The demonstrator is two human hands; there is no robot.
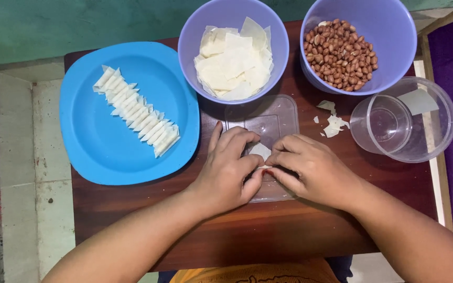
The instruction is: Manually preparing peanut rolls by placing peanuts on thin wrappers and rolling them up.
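Both hands meet over the clear lid (268,121) at the counter's (132,209) near middle, left hand (225,173) and right hand (310,170) pinching a small white wrapper (260,151) between their fingertips. On the left sits a blue plate (95,147) with a row of folded pieces (137,111). Far side: a bowl of wrappers (233,57), a bowl of peanuts (340,53), and clear cups (402,123) to the right.
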